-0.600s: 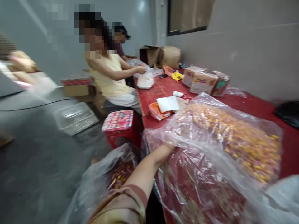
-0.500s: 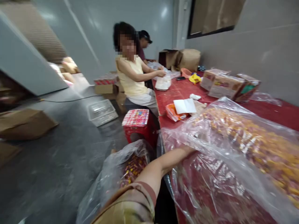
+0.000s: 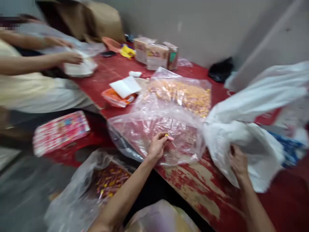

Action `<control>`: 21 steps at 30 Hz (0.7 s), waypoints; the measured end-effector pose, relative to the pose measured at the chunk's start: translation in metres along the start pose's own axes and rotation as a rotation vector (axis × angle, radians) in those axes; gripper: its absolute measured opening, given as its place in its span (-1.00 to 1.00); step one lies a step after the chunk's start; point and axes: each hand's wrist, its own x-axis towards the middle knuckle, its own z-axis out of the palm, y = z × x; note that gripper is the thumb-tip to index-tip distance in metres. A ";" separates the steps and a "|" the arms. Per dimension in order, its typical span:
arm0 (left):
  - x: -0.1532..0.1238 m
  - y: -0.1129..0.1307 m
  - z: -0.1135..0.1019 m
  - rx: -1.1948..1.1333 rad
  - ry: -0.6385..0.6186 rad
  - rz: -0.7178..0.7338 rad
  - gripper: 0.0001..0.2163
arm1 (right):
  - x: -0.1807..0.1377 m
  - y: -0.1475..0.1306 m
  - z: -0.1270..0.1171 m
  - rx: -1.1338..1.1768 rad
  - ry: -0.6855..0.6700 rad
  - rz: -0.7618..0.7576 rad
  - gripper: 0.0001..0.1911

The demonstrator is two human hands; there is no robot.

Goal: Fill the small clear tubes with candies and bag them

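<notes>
A red desk [image 3: 205, 193], its surface worn to tan patches, runs along a grey wall [image 3: 205, 29]. Small printed cartons [image 3: 156, 56] and a black bag [image 3: 220, 69] stand near that wall; an orange package [image 3: 116, 98] with white paper [image 3: 125, 86] partly over it lies towards the left edge. Farther left, a co-worker's hands [image 3: 73, 58] are at a white bag [image 3: 80, 67].

The left hand [image 3: 156, 145] reaches forward over the clear plastic bag [image 3: 130, 124], its grip pinched on a small pink-and-yellow wrapped piece [image 3: 170, 138]. Many similar pieces lie in that bag's far end. The right hand [image 3: 238, 159] is at the mouth of a white sack [image 3: 217, 138], fingers curled at its near rim; I cannot tell whether that grip is closed on the plastic.

The desk edge slants beneath the left forearm. Beyond it, a floor bag [image 3: 65, 196] of wrapped pieces sits beside a red stool [image 3: 62, 130]. Worn desk surface shows between the clear bag and the sack, and on towards the right forearm.
</notes>
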 end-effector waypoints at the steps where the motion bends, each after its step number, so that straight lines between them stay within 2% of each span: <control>1: -0.006 -0.006 0.006 -0.023 -0.027 -0.040 -0.70 | -0.014 0.003 -0.014 -0.046 0.059 0.068 -0.45; 3: -0.022 -0.019 0.021 -0.063 -0.074 -0.111 -0.64 | -0.039 -0.007 -0.031 -0.093 0.141 0.074 -0.46; 4: -0.031 -0.026 0.030 -0.077 -0.095 -0.145 -0.62 | -0.049 -0.017 -0.035 -0.084 0.135 -0.001 -0.53; 7: -0.056 -0.047 0.054 -0.100 -0.135 -0.212 -0.59 | -0.073 -0.053 -0.035 0.025 -0.002 -0.317 -0.70; 9: -0.067 -0.060 0.063 -0.106 -0.136 -0.217 -0.60 | -0.082 -0.070 -0.031 0.100 -0.061 -0.416 -0.72; 12: -0.079 -0.076 0.062 -0.052 -0.135 -0.180 -0.66 | -0.088 -0.081 -0.020 0.167 -0.071 -0.437 -0.72; 14: -0.087 -0.081 0.057 0.045 -0.177 -0.123 -0.71 | -0.089 -0.084 -0.013 0.199 -0.092 -0.434 -0.74; 18: -0.103 -0.080 0.050 0.313 -0.311 -0.045 -0.72 | -0.093 -0.089 -0.004 0.197 -0.102 -0.387 -0.76; 21: -0.111 -0.079 0.048 0.424 -0.317 -0.018 -0.72 | -0.098 -0.091 -0.008 0.209 -0.154 -0.324 -0.77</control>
